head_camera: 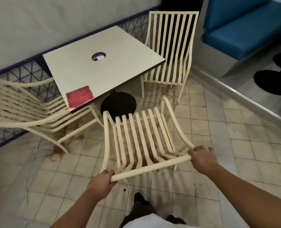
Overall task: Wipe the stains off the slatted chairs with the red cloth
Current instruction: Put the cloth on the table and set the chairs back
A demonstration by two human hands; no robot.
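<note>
Three cream slatted chairs stand around a white square table [120, 51]. The nearest chair [141, 137] is right in front of me, its back towards me. My left hand [102, 180] grips the left end of its top rail, and my right hand [202, 157] grips the right end. A folded red cloth [79, 96] lies flat on the table's near left corner. A second chair [26, 104] stands at the left and a third chair [171, 51] behind the table at the right. Brown stains show on the slats of the left chair.
The table's black round base [118, 102] sits just beyond the near chair. Brown spills mark the tiled floor [65, 142] under the left chair. A blue wire fence [21, 74] runs along the left wall. A blue bench [245, 30] stands far right, behind a raised kerb.
</note>
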